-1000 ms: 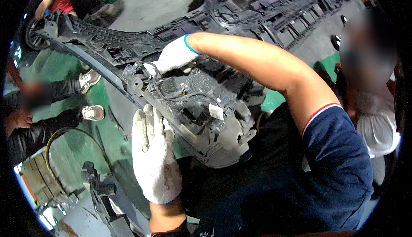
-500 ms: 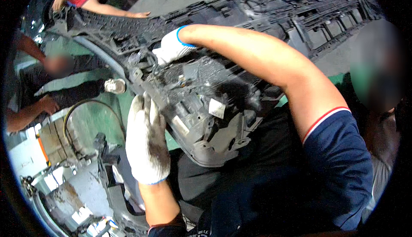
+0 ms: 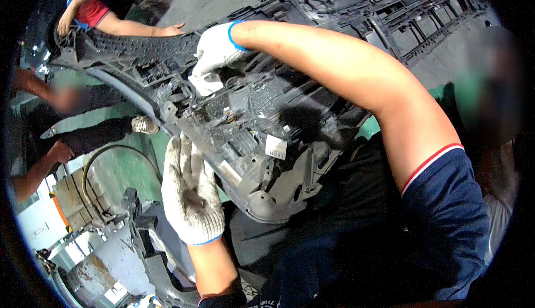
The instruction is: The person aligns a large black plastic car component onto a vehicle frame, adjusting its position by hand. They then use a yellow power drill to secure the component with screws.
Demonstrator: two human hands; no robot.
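A large black plastic car bumper (image 3: 234,173) lies inner side up across my lap, with ribs, brackets and thin wiring on it. My left hand (image 3: 192,199), in a white knit glove with a dark smudge on the palm, has its fingers stretched along the bumper's near left edge. My right hand (image 3: 216,57), gloved in white with a blue cuff, reaches over the part. Its fingers are curled down by a dark wire bundle (image 3: 188,97); whatever they grip is hidden. A white paper label (image 3: 276,147) sits on the bumper between my arms.
At the far left, a person's hand (image 3: 174,30) rests along the bumper's far edge. Another person sits at left, a sneaker (image 3: 145,124) close to the bumper. A curved hose (image 3: 89,166) and dark plastic parts (image 3: 146,241) lie at lower left. Someone is close at right.
My right hand has its fingers lowered and curled more toward the wiring. My left palm shows more openly at the edge. The view has shifted slightly.
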